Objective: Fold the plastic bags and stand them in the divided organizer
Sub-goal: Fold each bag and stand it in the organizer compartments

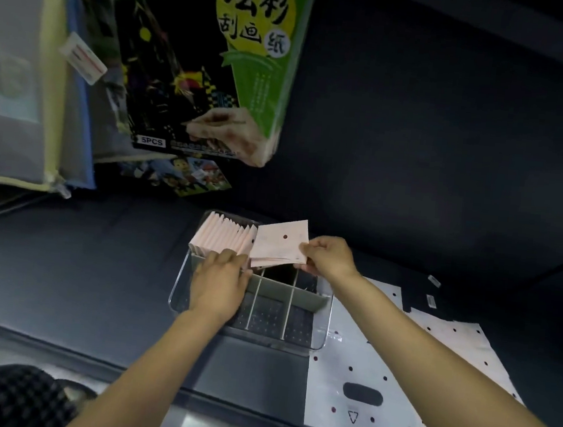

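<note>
Folded bag (281, 242), pale pink w/ a dark dot, is pinched at its right edge by right hand (329, 257), thumb on top & fingers under; it hangs tilted just above the clear divided organizer (322, 324), over the middle compartments, prob. so it can drop in upright beside the others; left hand (220, 285) lies w/ fingers fairly straight against the row of folded bags (224, 235) standing in the far-left compartment, holding nothing, seemingly pressing them back so they stay upright & leave a gap; near compartments show only the dotted base; unfolded bags (371, 370), white w/ dark dots & an oval handle slot, lie flat on the dark tabletop (96, 264) right of organizer, close for next grab; scratch-art paper box (218, 69) & zip pouches (27, 85) stand behind, well apart.
</note>
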The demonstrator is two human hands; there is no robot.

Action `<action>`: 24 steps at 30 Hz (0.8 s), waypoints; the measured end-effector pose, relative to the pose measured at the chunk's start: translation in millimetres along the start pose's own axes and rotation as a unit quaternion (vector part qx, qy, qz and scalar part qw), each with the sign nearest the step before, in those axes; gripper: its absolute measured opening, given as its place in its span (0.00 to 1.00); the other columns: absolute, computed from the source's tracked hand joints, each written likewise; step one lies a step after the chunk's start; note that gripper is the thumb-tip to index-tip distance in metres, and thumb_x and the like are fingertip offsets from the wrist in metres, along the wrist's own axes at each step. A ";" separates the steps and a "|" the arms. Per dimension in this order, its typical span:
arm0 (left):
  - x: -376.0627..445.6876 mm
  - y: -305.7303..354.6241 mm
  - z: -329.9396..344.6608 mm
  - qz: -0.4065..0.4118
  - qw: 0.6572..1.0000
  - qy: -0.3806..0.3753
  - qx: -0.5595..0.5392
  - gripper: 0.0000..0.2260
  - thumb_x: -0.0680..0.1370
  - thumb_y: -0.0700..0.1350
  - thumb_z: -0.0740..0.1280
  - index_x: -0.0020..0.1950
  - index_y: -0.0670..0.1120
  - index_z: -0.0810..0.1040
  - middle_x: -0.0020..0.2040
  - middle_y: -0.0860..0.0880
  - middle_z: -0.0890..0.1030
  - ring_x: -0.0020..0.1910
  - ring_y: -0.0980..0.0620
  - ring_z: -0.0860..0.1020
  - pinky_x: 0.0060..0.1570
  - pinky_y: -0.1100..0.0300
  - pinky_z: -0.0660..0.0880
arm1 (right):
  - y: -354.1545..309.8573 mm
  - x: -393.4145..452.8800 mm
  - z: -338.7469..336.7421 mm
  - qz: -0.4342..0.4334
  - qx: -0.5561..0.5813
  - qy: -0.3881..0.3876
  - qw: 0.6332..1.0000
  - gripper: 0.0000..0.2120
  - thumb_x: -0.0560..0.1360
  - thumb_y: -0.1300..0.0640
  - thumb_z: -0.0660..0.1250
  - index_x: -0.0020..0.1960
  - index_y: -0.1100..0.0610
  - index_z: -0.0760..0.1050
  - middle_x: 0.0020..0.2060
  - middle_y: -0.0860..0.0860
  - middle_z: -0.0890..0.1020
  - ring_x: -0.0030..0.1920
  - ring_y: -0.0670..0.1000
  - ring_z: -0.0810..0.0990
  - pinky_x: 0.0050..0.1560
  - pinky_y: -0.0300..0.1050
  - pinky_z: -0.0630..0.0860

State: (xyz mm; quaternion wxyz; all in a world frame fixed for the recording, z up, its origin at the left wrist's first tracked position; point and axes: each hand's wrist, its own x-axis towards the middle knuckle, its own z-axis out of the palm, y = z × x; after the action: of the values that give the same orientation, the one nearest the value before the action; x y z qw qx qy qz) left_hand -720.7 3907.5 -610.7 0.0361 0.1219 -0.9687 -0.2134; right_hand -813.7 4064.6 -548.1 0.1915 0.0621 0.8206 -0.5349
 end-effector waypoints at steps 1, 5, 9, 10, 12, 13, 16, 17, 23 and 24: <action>-0.3 -1.2 0.6 -0.001 1.000 0.005 0.001 0.14 0.81 0.51 0.56 0.64 0.50 0.73 0.61 0.51 0.74 0.59 0.48 0.69 0.56 0.54 0.69 | 0.7 2.1 3.9 0.012 -0.002 0.001 1.000 0.09 0.76 0.64 0.65 0.37 0.61 0.75 0.45 0.58 0.81 0.36 0.52 0.83 0.41 0.43 0.82; -2.5 -3.9 4.7 0.005 1.000 0.023 -0.005 0.16 0.82 0.49 0.55 0.69 0.50 0.69 0.64 0.51 0.72 0.61 0.48 0.67 0.58 0.55 0.66 | 0.6 4.0 12.9 -0.003 -0.090 0.044 0.995 0.10 0.75 0.65 0.64 0.35 0.60 0.73 0.40 0.54 0.81 0.35 0.54 0.83 0.45 0.53 0.82; -4.5 -2.1 10.3 0.038 0.999 0.035 -0.014 0.17 0.81 0.51 0.56 0.70 0.58 0.67 0.63 0.52 0.70 0.60 0.50 0.67 0.56 0.56 0.64 | -14.5 -0.7 25.2 -0.071 -0.241 0.050 0.967 0.09 0.74 0.61 0.64 0.35 0.56 0.71 0.32 0.50 0.80 0.29 0.51 0.83 0.35 0.47 0.82; -5.2 -1.5 11.2 0.043 0.998 0.035 -0.014 0.17 0.81 0.51 0.57 0.70 0.59 0.68 0.63 0.52 0.70 0.59 0.50 0.67 0.56 0.56 0.64 | -19.7 -1.9 30.8 -0.082 -0.270 0.038 0.959 0.08 0.74 0.60 0.64 0.36 0.56 0.71 0.31 0.50 0.81 0.28 0.49 0.83 0.32 0.44 0.81; -5.7 -1.0 12.5 0.046 0.998 0.033 -0.015 0.16 0.80 0.51 0.58 0.68 0.60 0.69 0.62 0.52 0.70 0.59 0.50 0.67 0.54 0.56 0.65 | -27.1 -1.0 44.2 -0.083 -0.299 0.013 0.951 0.07 0.74 0.58 0.64 0.38 0.57 0.73 0.31 0.54 0.83 0.28 0.50 0.83 0.34 0.45 0.81; -5.7 -1.3 13.0 0.044 0.998 0.034 -0.018 0.16 0.80 0.50 0.59 0.68 0.59 0.70 0.62 0.52 0.70 0.59 0.49 0.67 0.54 0.55 0.65 | -28.8 1.0 50.4 -0.075 -0.305 0.005 0.949 0.06 0.74 0.58 0.64 0.39 0.59 0.74 0.32 0.55 0.83 0.29 0.51 0.83 0.38 0.47 0.82; -6.5 -3.2 13.5 0.038 0.998 0.043 -0.040 0.15 0.80 0.49 0.60 0.66 0.57 0.73 0.60 0.51 0.71 0.58 0.49 0.68 0.54 0.54 0.66 | -24.4 11.4 62.5 -0.033 -0.266 -0.018 0.963 0.08 0.74 0.58 0.64 0.40 0.61 0.74 0.35 0.59 0.84 0.37 0.56 0.84 0.47 0.53 0.81; -7.1 -4.2 13.5 0.037 0.996 0.050 -0.056 0.14 0.80 0.48 0.61 0.65 0.55 0.74 0.60 0.51 0.72 0.57 0.49 0.68 0.54 0.54 0.66 | -20.9 14.8 64.2 -0.014 -0.240 -0.025 0.970 0.09 0.75 0.56 0.65 0.39 0.62 0.75 0.36 0.60 0.84 0.38 0.57 0.84 0.49 0.53 0.81; -13.1 -3.3 11.2 -0.011 0.966 0.114 -0.230 0.14 0.79 0.42 0.62 0.63 0.51 0.77 0.56 0.50 0.73 0.56 0.51 0.70 0.50 0.57 0.71 | -0.3 26.9 64.5 0.051 -0.058 -0.036 0.996 0.20 0.73 0.45 0.69 0.38 0.63 0.79 0.28 0.55 0.83 0.27 0.48 0.82 0.30 0.37 0.78; -13.7 -2.7 10.9 -0.012 0.963 0.120 -0.242 0.14 0.79 0.42 0.62 0.64 0.51 0.77 0.55 0.50 0.73 0.56 0.51 0.70 0.49 0.57 0.71 | 1.9 26.9 64.8 0.040 -0.067 -0.029 0.997 0.19 0.72 0.45 0.70 0.35 0.61 0.78 0.25 0.53 0.81 0.23 0.45 0.79 0.24 0.33 0.73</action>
State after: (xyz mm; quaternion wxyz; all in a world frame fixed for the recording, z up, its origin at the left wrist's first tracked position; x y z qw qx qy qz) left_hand -708.2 3913.0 -622.0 0.1777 0.1459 -0.8754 -0.4253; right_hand -821.8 4004.2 -582.9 0.2400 0.0664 0.8458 -0.4719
